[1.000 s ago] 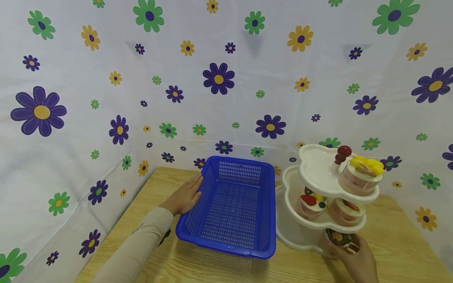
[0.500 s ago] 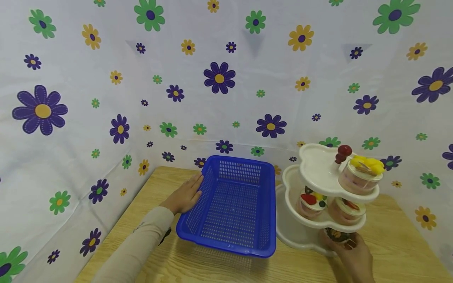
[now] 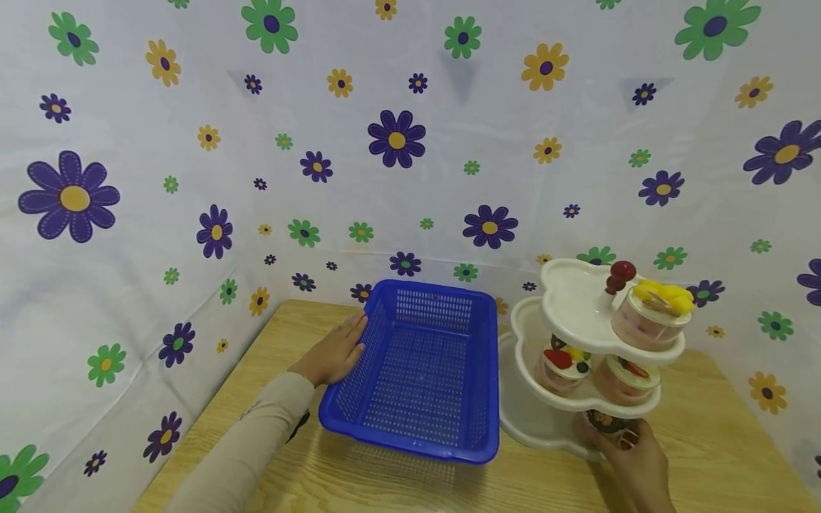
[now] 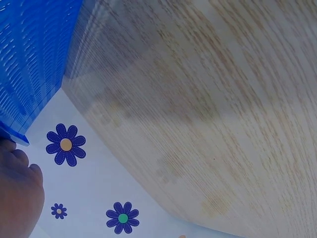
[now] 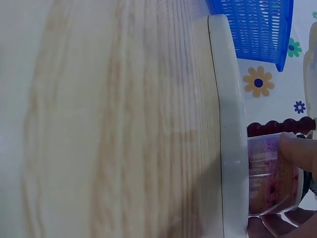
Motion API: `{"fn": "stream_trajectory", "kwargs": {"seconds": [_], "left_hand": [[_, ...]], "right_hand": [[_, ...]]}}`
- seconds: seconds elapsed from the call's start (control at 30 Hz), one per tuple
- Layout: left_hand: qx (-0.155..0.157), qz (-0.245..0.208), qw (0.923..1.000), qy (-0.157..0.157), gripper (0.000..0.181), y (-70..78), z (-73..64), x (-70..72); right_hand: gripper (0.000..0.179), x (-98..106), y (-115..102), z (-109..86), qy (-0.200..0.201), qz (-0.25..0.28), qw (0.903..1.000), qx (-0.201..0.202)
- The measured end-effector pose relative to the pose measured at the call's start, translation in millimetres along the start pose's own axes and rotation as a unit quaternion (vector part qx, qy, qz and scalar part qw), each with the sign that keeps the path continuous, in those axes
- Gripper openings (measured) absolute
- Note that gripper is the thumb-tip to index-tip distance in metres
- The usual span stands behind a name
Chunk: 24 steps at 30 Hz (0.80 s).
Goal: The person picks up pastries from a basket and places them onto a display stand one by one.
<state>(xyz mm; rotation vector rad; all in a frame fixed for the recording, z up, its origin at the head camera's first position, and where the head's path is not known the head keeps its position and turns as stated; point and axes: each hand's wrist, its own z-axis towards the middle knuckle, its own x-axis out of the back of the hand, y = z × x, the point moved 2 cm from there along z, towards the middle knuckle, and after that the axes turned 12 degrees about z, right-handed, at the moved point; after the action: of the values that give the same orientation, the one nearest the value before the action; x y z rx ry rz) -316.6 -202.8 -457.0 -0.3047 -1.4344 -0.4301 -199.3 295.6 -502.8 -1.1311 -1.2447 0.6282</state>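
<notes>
My left hand [image 3: 332, 353] lies along the left rim of a blue plastic basket [image 3: 420, 452], fingers extended. In the left wrist view, that hand [image 4: 17, 191] shows only in part beside the basket wall [image 4: 34, 54]. My right hand [image 3: 638, 463] grips a clear dessert cup [image 3: 606, 422] with a dark topping on the lowest tier of a white three-tier stand [image 3: 535, 420]. Seen from the right wrist, the cup [image 5: 270, 173] has pink and brown layers, thumb on one side and fingers on the other. The middle tier partly hides this cup in the head view.
Two fruit-topped dessert cups, one with a strawberry [image 3: 559, 370] and another [image 3: 627, 381], sit on the middle tier. A yellow-topped cup [image 3: 653, 317] stands on the top tier near the red knob [image 3: 621, 274]. Flowered cloth [image 3: 398, 199] hangs behind the wooden table [image 3: 718, 442].
My right hand and the dark-topped cup have shifted slightly left and farther in under the middle tier. The left hand and basket stay in place.
</notes>
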Motion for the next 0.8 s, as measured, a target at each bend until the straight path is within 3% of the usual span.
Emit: {"fn": "stream_trajectory", "kwargs": {"seconds": [0.3, 0.6, 0.7, 0.8], "left_hand": [[-0.003, 0.005, 0.9999, -0.014, 0.057, 0.7, -0.7, 3.2], [-0.009, 0.021, 0.9997, 0.008, 0.058, -1.9, -2.0, 2.5], [-0.004, 0.01, 0.9999, 0.008, 0.058, -2.3, -2.7, 3.0], [0.0, -0.001, 1.0, 0.003, 0.06, -4.0, -2.1, 2.1]], "right_hand": [[0.098, 5.6, -5.0, -3.6, -0.062, -0.011, 0.9975, -0.032], [0.095, 13.6, -3.4, -4.5, -0.094, -0.066, 0.9934, -0.005], [0.093, 19.7, -1.1, -2.5, -0.105, -0.098, 0.9896, -0.005], [0.092, 31.8, 0.6, 2.5, -0.127, -0.158, 0.9792, 0.005]]}}
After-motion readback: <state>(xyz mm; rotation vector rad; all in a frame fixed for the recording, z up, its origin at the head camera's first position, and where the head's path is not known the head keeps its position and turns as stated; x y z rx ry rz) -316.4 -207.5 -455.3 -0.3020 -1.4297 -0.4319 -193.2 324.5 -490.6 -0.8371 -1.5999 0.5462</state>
